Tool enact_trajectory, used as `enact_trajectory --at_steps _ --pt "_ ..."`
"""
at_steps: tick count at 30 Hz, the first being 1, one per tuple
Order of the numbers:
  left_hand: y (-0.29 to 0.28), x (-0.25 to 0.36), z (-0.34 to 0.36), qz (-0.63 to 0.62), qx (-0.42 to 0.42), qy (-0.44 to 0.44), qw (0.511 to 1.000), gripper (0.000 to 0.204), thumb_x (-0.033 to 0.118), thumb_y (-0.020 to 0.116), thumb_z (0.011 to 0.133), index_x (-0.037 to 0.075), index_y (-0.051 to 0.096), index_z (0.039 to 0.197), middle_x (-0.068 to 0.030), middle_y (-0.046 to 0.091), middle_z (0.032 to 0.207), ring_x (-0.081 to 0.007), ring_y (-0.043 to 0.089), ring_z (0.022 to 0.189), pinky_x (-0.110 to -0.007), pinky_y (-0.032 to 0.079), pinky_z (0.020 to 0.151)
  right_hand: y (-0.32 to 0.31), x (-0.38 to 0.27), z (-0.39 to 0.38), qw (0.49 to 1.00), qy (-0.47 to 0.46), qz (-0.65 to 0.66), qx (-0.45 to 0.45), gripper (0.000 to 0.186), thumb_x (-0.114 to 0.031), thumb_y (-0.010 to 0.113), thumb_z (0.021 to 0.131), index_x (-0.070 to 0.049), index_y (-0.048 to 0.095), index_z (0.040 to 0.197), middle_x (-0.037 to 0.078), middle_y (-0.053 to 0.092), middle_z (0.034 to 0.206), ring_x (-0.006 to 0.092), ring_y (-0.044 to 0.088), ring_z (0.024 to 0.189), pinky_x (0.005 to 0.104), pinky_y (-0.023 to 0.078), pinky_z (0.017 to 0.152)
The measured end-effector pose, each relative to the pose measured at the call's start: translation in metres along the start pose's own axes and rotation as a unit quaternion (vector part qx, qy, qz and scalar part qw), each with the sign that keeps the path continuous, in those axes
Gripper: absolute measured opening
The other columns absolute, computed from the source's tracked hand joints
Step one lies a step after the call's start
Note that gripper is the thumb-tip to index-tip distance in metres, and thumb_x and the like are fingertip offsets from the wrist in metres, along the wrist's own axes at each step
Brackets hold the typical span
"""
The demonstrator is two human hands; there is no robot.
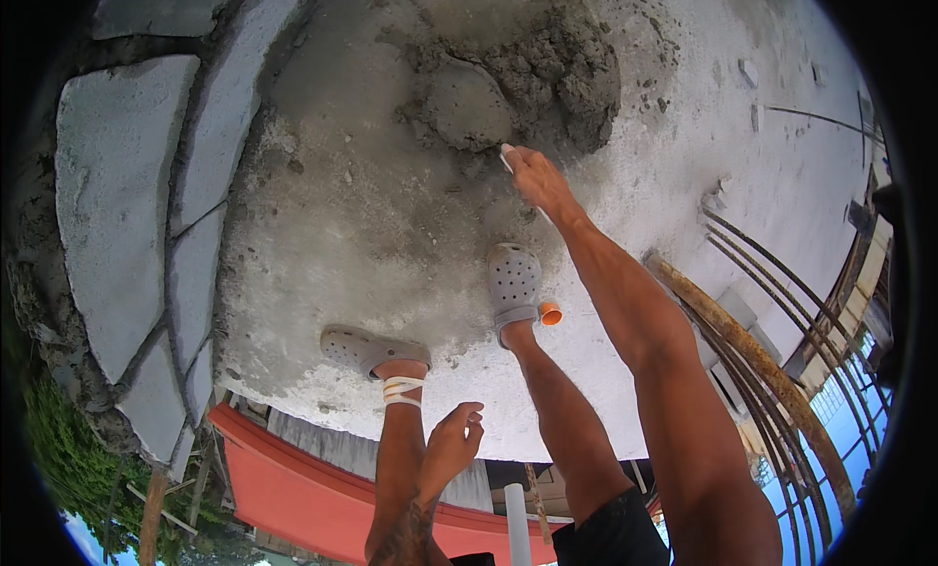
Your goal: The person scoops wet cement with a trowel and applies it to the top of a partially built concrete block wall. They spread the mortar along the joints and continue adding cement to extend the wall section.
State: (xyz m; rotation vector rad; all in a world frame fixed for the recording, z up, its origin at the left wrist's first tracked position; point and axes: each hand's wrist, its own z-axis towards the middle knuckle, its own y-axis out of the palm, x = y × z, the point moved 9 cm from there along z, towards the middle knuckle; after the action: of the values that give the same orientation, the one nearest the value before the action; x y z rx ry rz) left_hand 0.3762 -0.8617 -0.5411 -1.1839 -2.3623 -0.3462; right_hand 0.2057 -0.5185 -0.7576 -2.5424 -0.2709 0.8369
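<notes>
While L hand (451,447) hangs loose, R hand (535,182) grips pale handle (506,161)

L hand, approx. 6 o'clock, nearest: fingers loosely curled, tips apart, nothing seen in it. Next, sm. orange cup (550,315), 4 o'clock, just beside R shoe (515,276). R hand, 1 o'clock, clamped on the thin handle; can't tell what its far end carries. Beyond, btwn 12 & 1: rough grey mortar heap (567,72) on the floor (313,273).

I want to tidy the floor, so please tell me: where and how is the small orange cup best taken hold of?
Probably pinch the orange cup by its wall near the rim, coming from the right: its round open mouth offers an edge to grip, while the grey shoe is close on its left.
</notes>
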Motion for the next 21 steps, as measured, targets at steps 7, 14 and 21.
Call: enact_trajectory --at_steps 7,14,21 --pt "-0.03 0.003 -0.015 -0.03 0.045 -0.012 0.998 0.027 0.004 0.056 0.093 0.001 0.058 0.12 -0.0167 0.072 0.101 -0.0279 0.071 0.094 -0.035 0.055 0.08 -0.011 -0.13 -0.065 0.998 -0.028 0.02 -0.054 0.052 -0.05 0.043 0.1 -0.002 0.058 0.088 0.01 0.055 0.069 0.0249 0.056 0.07 0.0409 0.043 0.07" --pt "-0.035 0.006 -0.061 -0.105 0.123 0.028 0.986 0.029 0.013 0.058 0.092 0.006 0.058 0.12 -0.0178 0.072 0.1 -0.0348 0.07 0.091 -0.043 0.056 0.078 -0.057 -0.236 -0.175 0.973 -0.169 -0.136 -0.074 0.04 -0.04 0.048 0.101 -0.002 0.052 0.09 0.019 0.057 0.067 0.0382 0.057 0.064 0.0468 0.043 0.062" --pt "-0.075 -0.025 -0.139 -0.161 0.238 -0.024 0.958 0.024 0.017 0.059 0.094 0.006 0.063 0.114 -0.0194 0.071 0.096 -0.037 0.07 0.09 -0.043 0.055 0.078 -0.008 -0.367 -0.305 0.866 -0.254 -0.363 -0.234 0.039 -0.038 0.063 0.092 0.001 0.056 0.091 0.026 0.063 0.077 0.0494 0.062 0.078 0.0483 0.048 0.067"
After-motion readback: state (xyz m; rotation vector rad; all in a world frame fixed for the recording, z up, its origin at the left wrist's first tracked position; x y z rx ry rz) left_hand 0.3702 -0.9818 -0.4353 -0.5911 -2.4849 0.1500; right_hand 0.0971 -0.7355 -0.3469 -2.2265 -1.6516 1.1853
